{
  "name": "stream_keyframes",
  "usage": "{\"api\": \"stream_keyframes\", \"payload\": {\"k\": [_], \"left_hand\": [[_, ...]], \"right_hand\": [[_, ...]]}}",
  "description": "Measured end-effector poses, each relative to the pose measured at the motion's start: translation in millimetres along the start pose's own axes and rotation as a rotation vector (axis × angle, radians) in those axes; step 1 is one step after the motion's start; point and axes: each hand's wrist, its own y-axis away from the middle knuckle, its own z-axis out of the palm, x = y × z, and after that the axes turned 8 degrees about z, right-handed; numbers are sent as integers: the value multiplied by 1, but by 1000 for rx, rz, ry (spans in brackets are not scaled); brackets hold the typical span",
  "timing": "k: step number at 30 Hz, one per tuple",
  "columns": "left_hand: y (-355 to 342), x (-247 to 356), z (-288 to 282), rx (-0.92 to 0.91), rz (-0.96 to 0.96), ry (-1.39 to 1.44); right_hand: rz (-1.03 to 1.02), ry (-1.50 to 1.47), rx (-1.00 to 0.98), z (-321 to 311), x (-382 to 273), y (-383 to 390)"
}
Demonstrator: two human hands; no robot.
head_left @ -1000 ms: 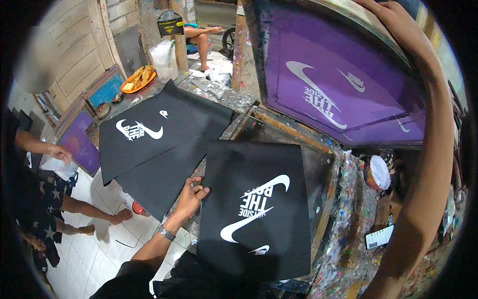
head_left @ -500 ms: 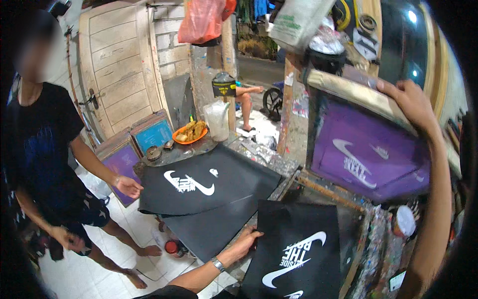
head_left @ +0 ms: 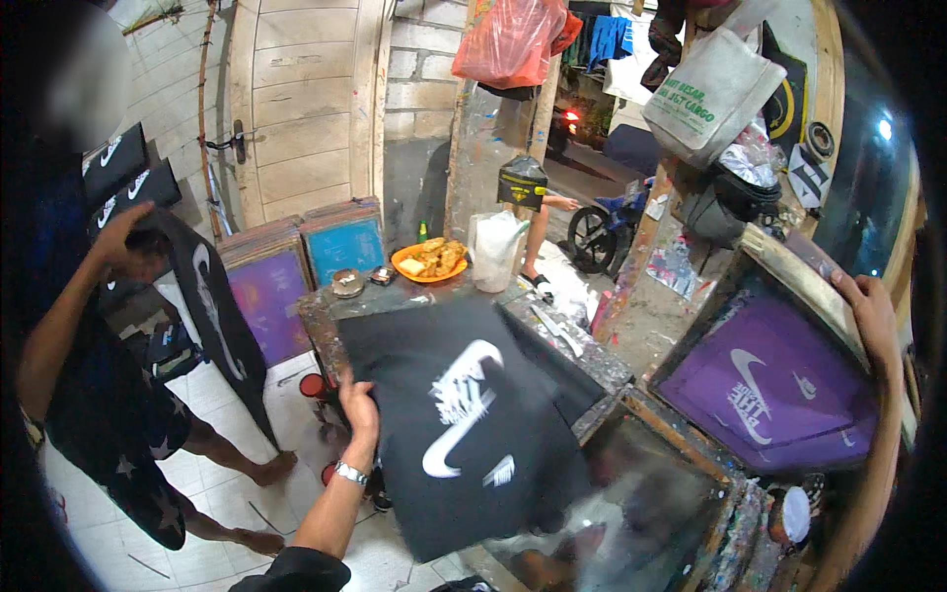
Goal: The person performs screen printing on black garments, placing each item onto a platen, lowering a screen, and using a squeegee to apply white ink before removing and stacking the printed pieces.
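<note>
My left hand (head_left: 358, 405) pinches the left edge of a black sheet (head_left: 404, 474) with white curved shapes and lettering on it. This sheet is lifted and tilted, partly over the table's left part and the sheets lying there. At the right, my right hand (head_left: 872, 314) is closed over the pale wooden bar at the top of a raised printing screen (head_left: 681, 395) with a purple mesh. The screen stands tilted up behind the dark printing board (head_left: 651, 503). Another person's hand (head_left: 123, 242) holds up a second printed black sheet (head_left: 219, 316) at the left.
An orange plate of fried food (head_left: 431, 279) and a plastic container (head_left: 496, 257) stand at the table's back. Other screens (head_left: 343, 247) lean by the door. A white round tub (head_left: 789, 515) sits at the right. Bags (head_left: 715, 94) hang above.
My left hand has lifted the sheet off the board and carried it left. The other person has picked up a printed sheet from the table. My right hand still holds the screen up.
</note>
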Motion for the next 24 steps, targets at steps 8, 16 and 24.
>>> {"api": "stream_keyframes", "payload": {"k": [8, 16, 24], "left_hand": [[-13, -49, -37, 83, -194, 91], [125, -3, 64, -952, 303, -557], [171, -29, 129, -1172, 877, -1300]], "right_hand": [[21, 50, -13, -2, 7, -1], [-91, 103, -103, -6, -11, 9], [-77, 147, -169, -15, -16, 16]]}}
